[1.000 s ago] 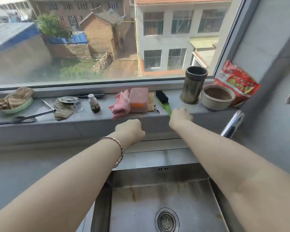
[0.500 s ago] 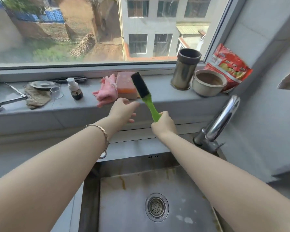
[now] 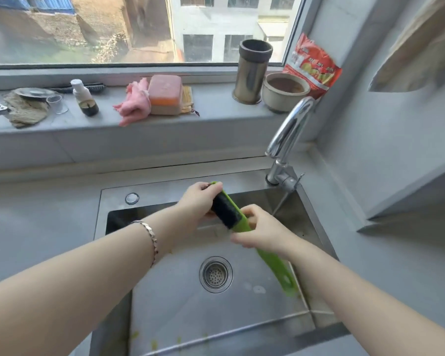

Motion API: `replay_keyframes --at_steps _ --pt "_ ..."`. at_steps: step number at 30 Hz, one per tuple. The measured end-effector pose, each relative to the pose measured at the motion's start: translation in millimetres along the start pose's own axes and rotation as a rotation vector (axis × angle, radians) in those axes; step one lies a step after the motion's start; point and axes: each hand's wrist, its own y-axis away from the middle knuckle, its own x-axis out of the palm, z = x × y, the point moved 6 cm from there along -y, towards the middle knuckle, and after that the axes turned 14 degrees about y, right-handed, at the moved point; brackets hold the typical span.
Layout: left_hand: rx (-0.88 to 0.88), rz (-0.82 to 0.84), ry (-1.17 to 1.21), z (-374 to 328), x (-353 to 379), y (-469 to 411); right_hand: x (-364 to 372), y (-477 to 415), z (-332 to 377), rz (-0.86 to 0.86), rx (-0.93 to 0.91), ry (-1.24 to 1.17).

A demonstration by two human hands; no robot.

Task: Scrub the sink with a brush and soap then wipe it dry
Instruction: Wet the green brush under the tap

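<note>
A green-handled brush with black bristles [image 3: 228, 213] is held above the steel sink [image 3: 319, 235], bristles facing up. My left hand [image 3: 199, 200] grips the bristle end. My right hand [image 3: 261, 231] is closed around the middle of the handle, whose green tail [image 3: 280, 272] points down toward the sink's right side. The round drain strainer [image 3: 215, 274] sits in the sink floor below my hands. A small bottle with dark liquid [image 3: 84, 98], an orange sponge [image 3: 165, 92] and a pink cloth [image 3: 135, 102] rest on the windowsill.
A chrome faucet [image 3: 289, 136] rises at the sink's back right corner. On the sill [image 3: 211, 116] stand a metal cylinder [image 3: 253, 70], a ceramic bowl [image 3: 284, 91] and a red packet [image 3: 312, 64]. A rag and small dish lie at far left. Grey counter surrounds the sink.
The brush came off the sill and down over the sink in my right hand. My left hand has taken hold of its bristle end. The view has tilted downward.
</note>
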Motion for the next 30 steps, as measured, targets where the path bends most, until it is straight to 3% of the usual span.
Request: replay_keyframes --at_steps 2,4,6,9,11,17,21,30 --pt "0.051 0.083 -0.195 9 31 -1 -6 -6 2 0.123 -0.079 -0.15" --pt "0.085 0.126 -0.314 15 55 -4 -15 -15 -6 0.118 -0.074 -0.173" --pt "0.075 0.118 -0.33 19 68 -10 -36 -26 -24 -0.037 -0.009 -0.08" --pt "0.037 -0.009 -0.292 24 73 -27 -96 -36 -55 -0.413 0.098 0.274" --pt "-0.01 -0.045 -0.22 28 74 -31 -128 -48 -72 -0.478 0.168 0.448" --pt "-0.031 -0.095 -0.135 37 73 -30 -144 -76 -97 -0.442 0.222 0.563" --pt "-0.036 -0.172 -0.131 41 63 -33 -140 -70 -109 -0.52 0.215 0.494" --pt "-0.054 -0.232 -0.084 47 51 -35 -130 -55 -107 -0.5 0.2 0.419"
